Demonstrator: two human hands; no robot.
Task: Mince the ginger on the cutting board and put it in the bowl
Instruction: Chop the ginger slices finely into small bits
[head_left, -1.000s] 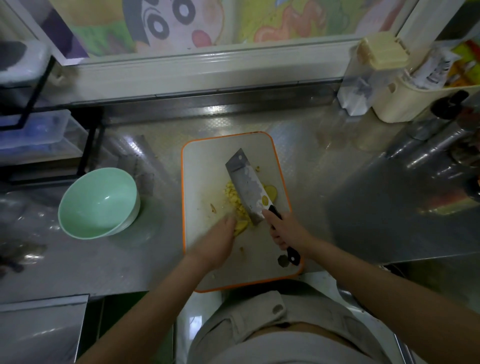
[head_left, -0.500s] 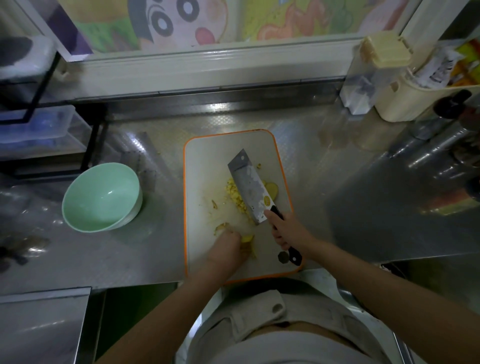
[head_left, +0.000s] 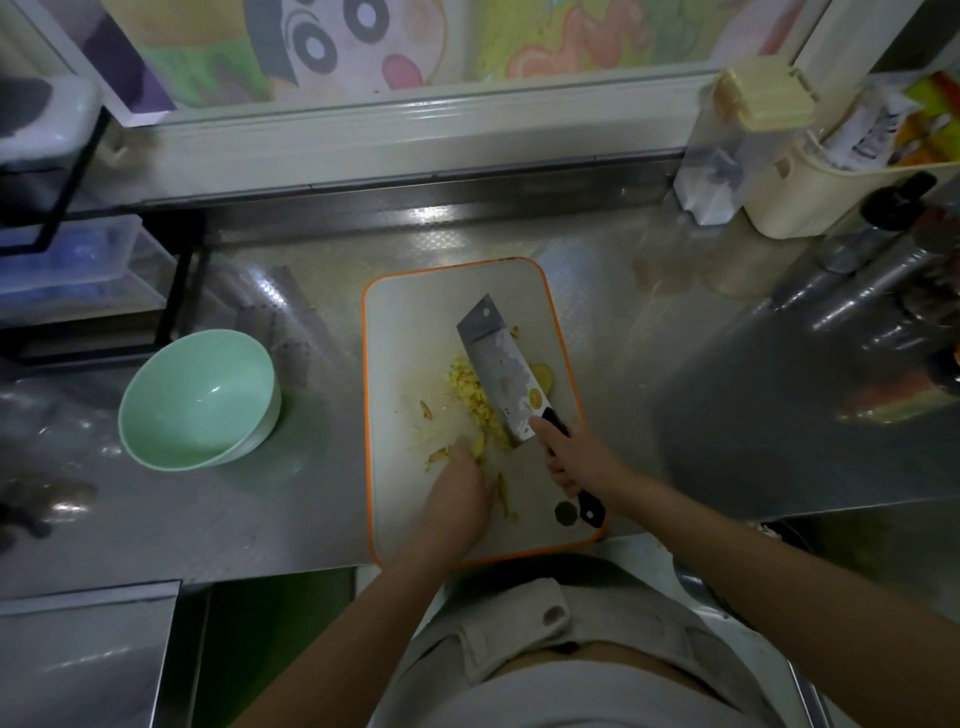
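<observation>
An orange-rimmed white cutting board (head_left: 410, 322) lies in the middle of the steel counter. On it is a pile of yellow minced ginger (head_left: 470, 389), with loose scraps around it and a ginger slice (head_left: 543, 375) to the right of the blade. My right hand (head_left: 574, 460) grips the black handle of a cleaver (head_left: 498, 369), whose blade lies tilted beside the pile. My left hand (head_left: 460, 493) rests on the board, fingertips touching a ginger piece (head_left: 478, 446) at the pile's near end. An empty pale green bowl (head_left: 200, 397) stands left of the board.
Clear plastic boxes on a black rack (head_left: 67, 270) stand at the back left. A clear container with a cream lid (head_left: 737, 150), a cream caddy (head_left: 826, 176) and dark bottles (head_left: 883, 223) crowd the back right. The counter's front edge runs just below the board.
My left hand drew back toward the near board edge, then slid forward again to the ginger at the pile's near end. The cleaver stayed almost in place.
</observation>
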